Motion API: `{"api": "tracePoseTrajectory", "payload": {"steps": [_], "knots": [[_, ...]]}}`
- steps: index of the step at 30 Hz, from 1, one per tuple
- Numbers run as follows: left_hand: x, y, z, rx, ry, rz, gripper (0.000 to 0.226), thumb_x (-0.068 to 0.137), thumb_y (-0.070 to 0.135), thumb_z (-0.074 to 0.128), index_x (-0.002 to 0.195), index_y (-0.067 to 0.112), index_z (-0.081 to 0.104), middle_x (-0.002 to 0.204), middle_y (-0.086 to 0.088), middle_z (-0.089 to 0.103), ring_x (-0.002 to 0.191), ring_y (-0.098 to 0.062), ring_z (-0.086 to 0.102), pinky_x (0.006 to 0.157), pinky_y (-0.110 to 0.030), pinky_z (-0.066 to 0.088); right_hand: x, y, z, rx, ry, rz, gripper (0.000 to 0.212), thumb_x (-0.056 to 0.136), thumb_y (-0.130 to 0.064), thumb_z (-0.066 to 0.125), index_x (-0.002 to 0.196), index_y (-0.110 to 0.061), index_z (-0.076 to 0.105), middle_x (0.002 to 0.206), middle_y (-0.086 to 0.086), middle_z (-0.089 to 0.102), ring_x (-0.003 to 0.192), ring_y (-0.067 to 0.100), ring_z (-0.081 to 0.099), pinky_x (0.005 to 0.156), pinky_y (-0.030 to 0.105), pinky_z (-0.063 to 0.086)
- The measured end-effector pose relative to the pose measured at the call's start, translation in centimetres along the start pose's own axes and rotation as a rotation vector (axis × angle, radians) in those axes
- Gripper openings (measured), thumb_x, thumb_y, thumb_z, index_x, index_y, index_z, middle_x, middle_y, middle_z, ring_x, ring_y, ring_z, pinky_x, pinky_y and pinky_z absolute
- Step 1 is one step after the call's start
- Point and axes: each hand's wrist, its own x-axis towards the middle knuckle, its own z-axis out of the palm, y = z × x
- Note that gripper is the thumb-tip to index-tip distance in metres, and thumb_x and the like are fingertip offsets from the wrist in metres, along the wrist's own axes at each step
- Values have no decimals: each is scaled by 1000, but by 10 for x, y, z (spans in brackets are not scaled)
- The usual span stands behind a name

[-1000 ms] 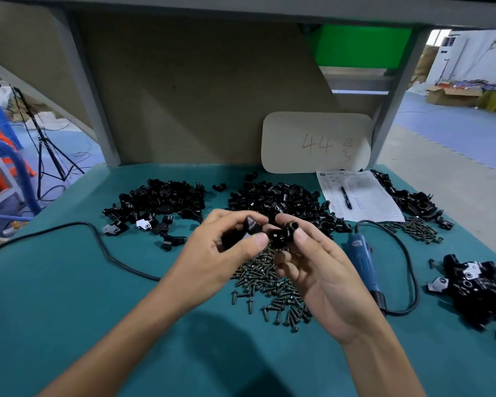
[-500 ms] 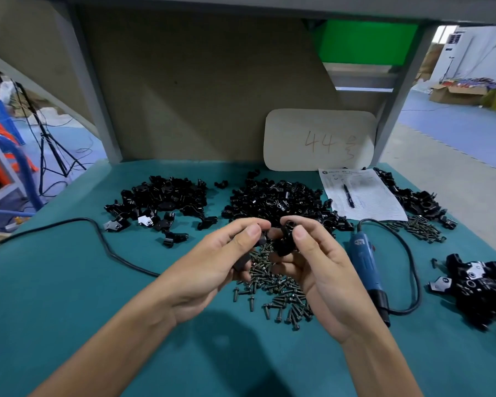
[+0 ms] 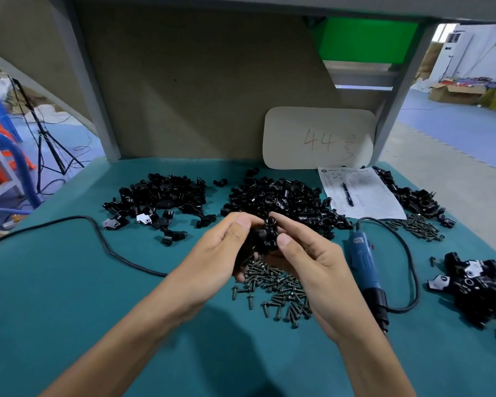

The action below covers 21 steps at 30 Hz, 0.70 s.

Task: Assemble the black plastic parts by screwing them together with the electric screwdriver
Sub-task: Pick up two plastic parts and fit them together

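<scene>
Above the screw pile (image 3: pixel 272 287), the left hand (image 3: pixel 212 256) and right hand (image 3: pixel 309 262) pinch black plastic parts (image 3: pixel 265 237) together, seemingly not yet screwed, with the electric screwdriver (image 3: pixel 364 262) lying untouched nearby.

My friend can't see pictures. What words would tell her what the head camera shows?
A person's left hand and right hand hold small black plastic parts together above a pile of screws on a teal table. A blue electric screwdriver lies to the right, with heaps of black parts behind.
</scene>
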Motion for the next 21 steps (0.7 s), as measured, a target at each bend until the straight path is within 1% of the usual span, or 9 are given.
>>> {"api": "tracePoseTrajectory", "payload": {"steps": [2,4,5,11,13,15,18,19,21], "knots": [[-1,-2,-3,82,-33,48,21,90,60,51,106,51,62,81,18,66,70,3,57,65,-16,49,-1,-2,-1,20,5,-6,34,104,-14,58,127,-34,71,122,-3,74,115,17,70,98,38,56],[-1,-4,-5,170,-19,110,17,93,55,61,110,54,59,85,23,67,74,6,60,67,-12,47,-3,-5,1,67,-4,-13,31,102,-16,58,124,-31,72,119,1,75,110,18,72,89,26,58],[-1,-4,-6,194,-5,136,18,93,54,63,111,53,59,86,22,68,75,5,60,68,-13,47,-4,-6,2,82,-5,-20,29,100,-18,59,123,-30,72,118,3,75,109,19,72,87,24,58],[-4,-5,-4,288,77,201,34,87,67,57,116,49,57,77,18,64,66,0,56,61,-21,48,-6,-11,4,115,-10,-51,26,96,-21,61,118,-28,73,115,5,75,106,21,73,86,26,58],[-6,-4,-3,334,85,208,35,89,66,54,119,49,56,87,19,68,74,-3,63,67,-26,53,-6,-12,5,115,-17,-59,26,97,-22,61,119,-30,72,115,5,75,107,21,73,87,27,58],[-9,-3,-1,391,86,210,39,91,67,50,125,49,55,102,20,70,92,-5,67,78,-31,56,-5,-12,5,119,-19,-66,27,97,-23,61,121,-30,72,117,4,75,109,21,72,88,28,58],[-11,-2,1,471,144,237,51,91,69,47,137,48,53,119,29,65,113,7,59,92,-16,49,-5,-12,5,145,-18,-70,28,98,-25,62,124,-29,71,121,4,74,113,21,71,91,27,57],[-11,-1,1,473,167,251,51,91,68,48,137,47,53,120,30,63,115,9,57,91,-10,45,-4,-12,5,154,-18,-72,28,98,-26,62,124,-28,70,123,4,73,115,22,70,92,28,57],[-11,1,1,456,175,264,46,92,64,50,135,47,56,115,27,63,111,5,58,85,-8,43,-4,-13,6,174,-23,-70,29,97,-28,64,126,-26,70,125,6,73,117,24,69,95,31,56]]}}
